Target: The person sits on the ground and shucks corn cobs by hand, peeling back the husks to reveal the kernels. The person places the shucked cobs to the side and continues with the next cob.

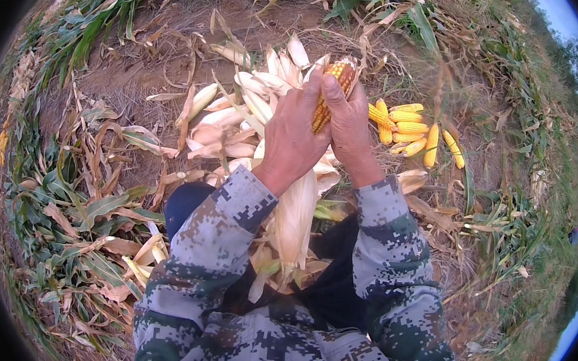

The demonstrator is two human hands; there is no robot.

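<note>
Head view: I see both sets of fingers clamped on a corn cob [331,91], my left hand [294,136] and right hand [350,127] pressed together around its middle. The cob sits centre, its tip pointing far, pale husk [296,215] trailing near over my lap. I judge it stiff, light and knobbly; the husk papery and tearable. Best grip: mid-cob. Bare cobs [413,131] lie right, shed husks [228,124] left.

A yellow-orange corn cob [332,91] stands nearly upright, clasped between both hands, its pale dry husks [296,219] hanging below the wrists.
</note>
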